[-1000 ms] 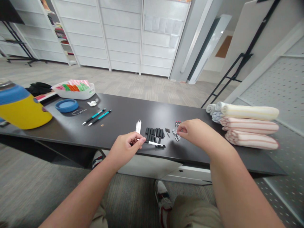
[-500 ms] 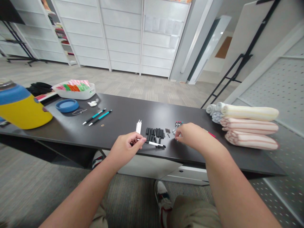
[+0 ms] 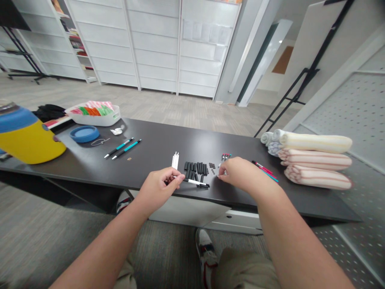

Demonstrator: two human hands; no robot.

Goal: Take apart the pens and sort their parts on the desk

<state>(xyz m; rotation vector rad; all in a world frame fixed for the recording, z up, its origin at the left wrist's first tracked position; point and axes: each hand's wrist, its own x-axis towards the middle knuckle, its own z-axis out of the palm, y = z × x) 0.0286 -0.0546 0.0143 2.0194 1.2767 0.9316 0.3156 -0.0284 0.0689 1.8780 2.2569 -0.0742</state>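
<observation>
My left hand (image 3: 162,185) pinches a slim white-and-black pen part (image 3: 196,182) between thumb and fingers, its dark end pointing right over the table edge. Just beyond it lie black pen grips (image 3: 195,167) in rows and a bundle of thin white refills (image 3: 175,160). My right hand (image 3: 236,173) is closed in a pinch low over the table; what its fingertips hold, if anything, is too small to make out. Tiny dark parts (image 3: 212,165) lie left of it, and small pieces with coloured ends (image 3: 226,156) lie behind it, partly covered.
Red and teal pen barrels (image 3: 266,170) lie right of my right hand, before rolled cloths (image 3: 315,162). Two teal pens (image 3: 126,149), a blue ring-shaped lid (image 3: 84,133), a white basket (image 3: 112,117) of colourful packets and a yellow-blue container (image 3: 33,138) stand left.
My right hand has shifted slightly left, and more of the red and teal barrels shows beside it. My left hand keeps its hold on the pen part, almost still.
</observation>
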